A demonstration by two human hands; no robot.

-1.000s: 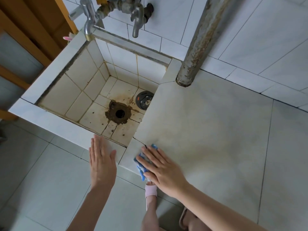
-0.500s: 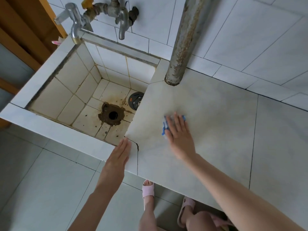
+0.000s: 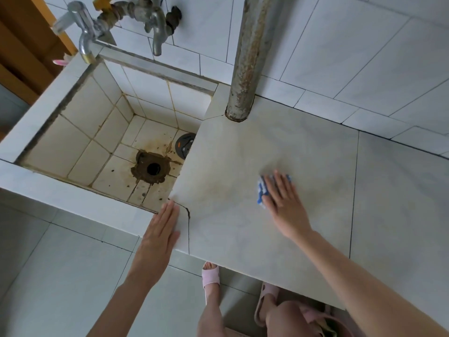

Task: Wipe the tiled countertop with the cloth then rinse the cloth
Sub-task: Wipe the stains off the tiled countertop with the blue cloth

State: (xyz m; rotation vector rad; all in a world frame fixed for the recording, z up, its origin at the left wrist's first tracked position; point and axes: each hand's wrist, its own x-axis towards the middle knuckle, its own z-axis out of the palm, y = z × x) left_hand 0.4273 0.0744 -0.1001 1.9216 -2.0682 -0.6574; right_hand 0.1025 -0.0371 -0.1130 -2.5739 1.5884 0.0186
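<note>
Cloth: the blue-and-white cloth (image 3: 262, 190) is lying flat on the surface (image 3: 315, 142), near the middle of the large tile, well back from the front edge and apart from the sink-side edge.
Right hand: the right hand (image 3: 283, 201) is pressing palm-down on the cloth, with the arm reaching in from the front right corner.
Right fingers: the fingers (image 3: 279, 183) are lying straight and slightly spread over the cloth, not curling round it. The cloth is sitting mostly underneath them, with a strip showing along their left side and a small bit peeking out past the fingertips.
Left hand: the left hand (image 3: 160, 237) is resting flat on the front edge, at the corner where the sink rim is meeting the surface, just beside a dark crack in the tile.
Left fingers: these fingers (image 3: 167, 215) are lying straight and close together, holding nothing.
Sink: the tiled sink (image 3: 80, 132) is sitting left of the surface, with a stained drain hole (image 3: 153, 168) in its floor and a dark round plug (image 3: 185, 147) lying near its right wall.
Back edge: a rusty pipe (image 3: 247, 57) is rising from the back left corner of the surface, and two taps (image 3: 156, 25) are hanging over the sink.
Floor: a foot in a pink slipper (image 3: 211, 276) is standing below the front edge.
</note>
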